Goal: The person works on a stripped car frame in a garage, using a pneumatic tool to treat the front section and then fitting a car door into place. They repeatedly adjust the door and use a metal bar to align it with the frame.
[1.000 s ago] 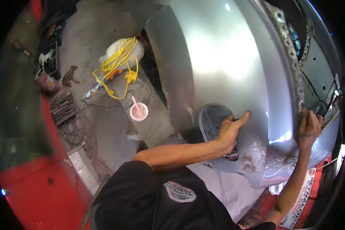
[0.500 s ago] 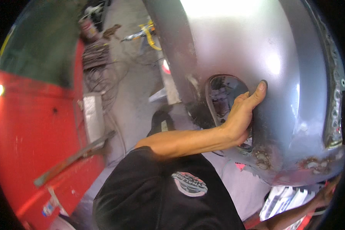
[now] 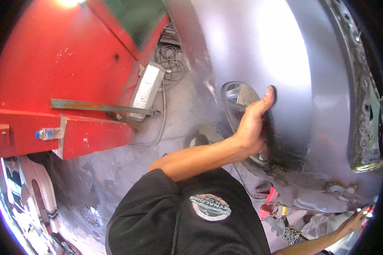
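Observation:
A large grey metal car body panel [image 3: 251, 46] fills the right side, with an oval cut-out near its left edge and rough, discoloured patches low down. My left hand [image 3: 253, 123] is closed on the rim of that cut-out. Its thumb presses flat on the outer face, while the fingers go into the opening and are mostly hidden. At the far lower right, my right hand [image 3: 356, 220] reaches to the panel's bottom right edge. Its fingers are small and blurred there, so their grip cannot be made out.
A red structure [image 3: 72, 76] stands at left, with a greenish metal bar [image 3: 102, 106] and a plastic bottle [image 3: 49, 134] on it. Beside it are a silvery box [image 3: 147, 91] and coiled cables [image 3: 170, 61] on the floor. A chain [image 3: 290, 234] shows at lower right.
The background has swung round clockwise and the red structure fills more of the left. The panel stays at nearly the same place in view, my left hand still on the cut-out.

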Available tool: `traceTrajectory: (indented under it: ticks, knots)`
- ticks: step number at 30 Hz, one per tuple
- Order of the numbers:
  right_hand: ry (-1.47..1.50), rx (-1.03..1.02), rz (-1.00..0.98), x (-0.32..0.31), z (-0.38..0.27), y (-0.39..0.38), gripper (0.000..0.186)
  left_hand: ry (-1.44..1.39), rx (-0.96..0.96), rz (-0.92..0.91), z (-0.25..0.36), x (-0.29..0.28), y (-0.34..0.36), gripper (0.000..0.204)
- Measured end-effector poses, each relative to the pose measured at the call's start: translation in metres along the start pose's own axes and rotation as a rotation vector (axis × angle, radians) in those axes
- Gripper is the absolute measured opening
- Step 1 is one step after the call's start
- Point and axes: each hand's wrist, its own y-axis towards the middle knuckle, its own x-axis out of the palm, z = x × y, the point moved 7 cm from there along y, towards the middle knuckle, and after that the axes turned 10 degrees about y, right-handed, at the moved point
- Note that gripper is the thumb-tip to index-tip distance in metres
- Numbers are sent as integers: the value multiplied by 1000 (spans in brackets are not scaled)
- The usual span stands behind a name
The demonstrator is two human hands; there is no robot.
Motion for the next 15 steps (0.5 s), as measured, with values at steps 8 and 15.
traceTrajectory:
  ticks: [8, 15]
  knots:
    - [638, 113, -136, 67, -15, 15, 75, 38, 203, 90, 58, -1, -54, 62]
    - [331, -44, -233, 105, -23, 49, 57, 12, 306, 286, 96, -34, -88, 57]
